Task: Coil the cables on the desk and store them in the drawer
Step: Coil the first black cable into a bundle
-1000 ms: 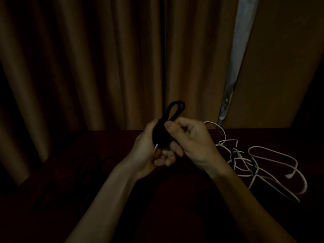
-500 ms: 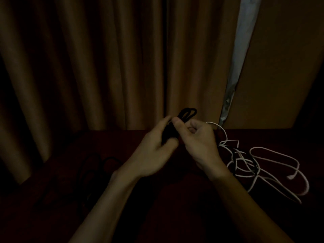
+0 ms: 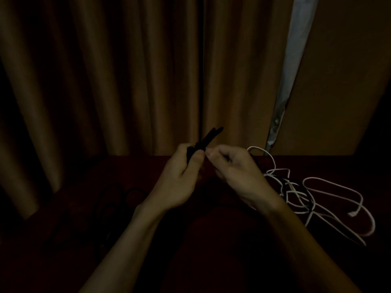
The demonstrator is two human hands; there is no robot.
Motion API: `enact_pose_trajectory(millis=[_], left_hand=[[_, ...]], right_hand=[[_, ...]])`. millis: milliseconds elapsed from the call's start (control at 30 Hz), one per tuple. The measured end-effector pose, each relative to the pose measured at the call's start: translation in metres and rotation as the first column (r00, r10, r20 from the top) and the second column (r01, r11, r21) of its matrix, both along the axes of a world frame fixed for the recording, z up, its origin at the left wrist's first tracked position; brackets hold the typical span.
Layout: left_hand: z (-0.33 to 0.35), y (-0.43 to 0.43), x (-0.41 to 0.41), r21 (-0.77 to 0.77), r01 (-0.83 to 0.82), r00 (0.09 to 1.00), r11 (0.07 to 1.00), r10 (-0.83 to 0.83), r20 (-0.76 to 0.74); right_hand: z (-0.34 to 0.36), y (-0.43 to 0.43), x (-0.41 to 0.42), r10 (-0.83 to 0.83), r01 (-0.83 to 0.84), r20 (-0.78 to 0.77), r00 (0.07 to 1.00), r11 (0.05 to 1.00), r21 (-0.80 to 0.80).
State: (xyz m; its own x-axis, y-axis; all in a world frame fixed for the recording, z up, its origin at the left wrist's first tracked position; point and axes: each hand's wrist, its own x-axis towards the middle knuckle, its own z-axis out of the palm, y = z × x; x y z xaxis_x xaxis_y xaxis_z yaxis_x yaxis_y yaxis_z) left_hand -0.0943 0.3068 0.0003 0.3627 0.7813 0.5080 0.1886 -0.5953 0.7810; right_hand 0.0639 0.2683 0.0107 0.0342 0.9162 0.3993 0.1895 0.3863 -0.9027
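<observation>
black cable bundle in the left hand, drawer out of sight

nearest the camera, the dark red desk runs under both forearms. faint dark loops at about 9 o'clock from the hands look like another black cable, though the light is too poor to be sure. a loose tangle of white cables lies on the desk at 3 to 4 o'clock, nearer the right hand.

above the desk, the left hand grips a folded black cable bundle between thumb and fingers. the bundle's long axis points up toward 1 o'clock. the right hand sits just beside it at 3 o'clock, fingers curled, its thumb tip close to the left thumb. i cannot tell whether it pinches a cable end or holds nothing.

behind them hang brown curtains. since the left hand carries the bundle, it would likely do the storing.
</observation>
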Motion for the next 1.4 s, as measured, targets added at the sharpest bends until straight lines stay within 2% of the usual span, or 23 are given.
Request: enact_pose_trajectory(millis=[100,200,267,333,400,467,533,633,733,800,833,933,1000,1100,1133,1267,1400], left_hand=[[0.008,-0.006,0.006,-0.252,0.142,0.973,0.957,-0.088,0.215],[0.017,-0.012,0.008,-0.437,0.394,0.883,0.809,-0.203,0.423],[0.020,-0.011,0.002,-0.492,0.560,0.803,0.667,-0.289,0.522],[0.021,-0.011,-0.004,-0.487,0.693,0.708,0.531,-0.375,0.599],[0.023,-0.012,-0.007,-0.464,0.756,0.649,0.463,-0.433,0.626],[0.026,-0.014,-0.008,-0.497,0.707,0.707,0.504,-0.479,0.520],[0.027,-0.014,-0.008,-0.524,0.591,0.806,0.613,-0.477,0.351],[0.025,-0.015,-0.002,-0.465,0.373,0.928,0.803,-0.315,0.201],[0.018,-0.014,0.009,-0.317,0.104,0.992,0.943,-0.077,0.098],[0.012,-0.011,0.011,-0.271,-0.023,0.995,0.962,0.049,0.087],[0.010,-0.009,0.010,-0.241,-0.031,0.993,0.970,0.058,0.105],[0.005,-0.002,0.006,-0.152,0.085,0.988,0.985,-0.063,0.143],[0.002,-0.003,0.006,0.005,0.101,0.995,0.995,-0.101,0.000],[-0.004,-0.005,0.014,0.328,0.023,0.989,0.945,0.025,-0.144],[-0.007,-0.003,0.015,0.383,0.012,0.988,0.924,0.048,-0.146],[-0.017,0.003,0.012,0.430,-0.056,0.973,0.901,0.145,-0.178],[-0.022,0.006,0.010,0.498,-0.134,0.954,0.857,0.248,-0.170]], right_hand=[[0.003,-0.001,0.003,0.042,-0.041,-0.122,0.992,0.999,0.013],[0.005,-0.002,0.002,0.043,-0.041,-0.204,0.978,0.999,0.011],[0.006,-0.004,0.000,0.074,-0.075,-0.179,0.981,0.997,0.001],[0.010,-0.011,-0.002,0.182,-0.184,-0.150,0.972,0.983,-0.001],[0.012,-0.017,-0.003,0.262,-0.260,-0.085,0.961,0.965,0.026],[0.013,-0.019,-0.007,0.261,-0.256,-0.053,0.964,0.963,0.086],[0.010,-0.016,-0.008,0.196,-0.184,-0.072,0.978,0.972,0.145],[0.004,-0.009,-0.010,0.155,-0.139,-0.093,0.984,0.977,0.164],[0.001,-0.007,-0.013,-0.013,0.014,-0.008,1.000,0.977,0.213],[0.000,-0.005,-0.013,-0.103,0.100,0.005,0.995,0.972,0.214],[-0.001,-0.004,-0.013,-0.103,0.108,-0.034,0.994,0.978,0.176],[0.000,-0.001,-0.009,-0.105,0.119,-0.195,0.975,0.991,0.059],[0.005,-0.002,-0.009,-0.142,0.146,-0.268,0.953,0.989,-0.006],[0.009,-0.004,-0.008,-0.130,0.112,-0.370,0.920,0.991,-0.072],[0.009,-0.005,-0.009,-0.125,0.101,-0.369,0.921,0.991,-0.084],[0.008,-0.009,-0.014,-0.115,0.073,-0.306,0.945,0.987,-0.146],[0.012,-0.011,-0.016,-0.017,-0.033,-0.222,0.975,0.975,-0.220]])
